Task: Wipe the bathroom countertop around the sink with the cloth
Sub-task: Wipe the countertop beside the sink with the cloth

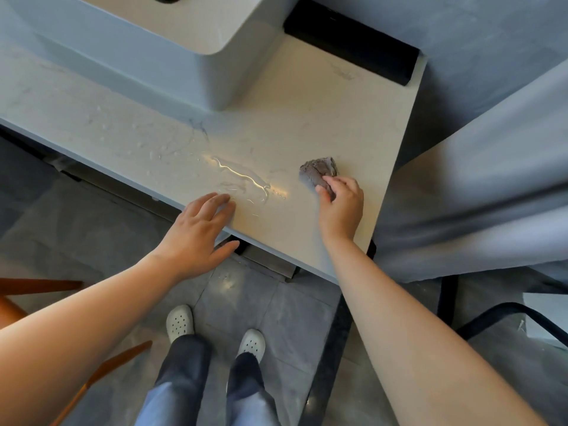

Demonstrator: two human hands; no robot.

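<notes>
Grey cloth (318,173), white faintly veined countertop (322,124), white sink (196,56), black box (350,50).

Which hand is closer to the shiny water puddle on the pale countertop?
Left. The left hand rests straight fingers at the near edge of the shiny water puddle; the right hand is off to its right, gripping the crumpled grey cloth.

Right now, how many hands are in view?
2. The left hand rests its fingers on the front edge of the countertop, by the puddle. The right hand grips the grey cloth on the countertop, further right. None seems hidden.
</notes>
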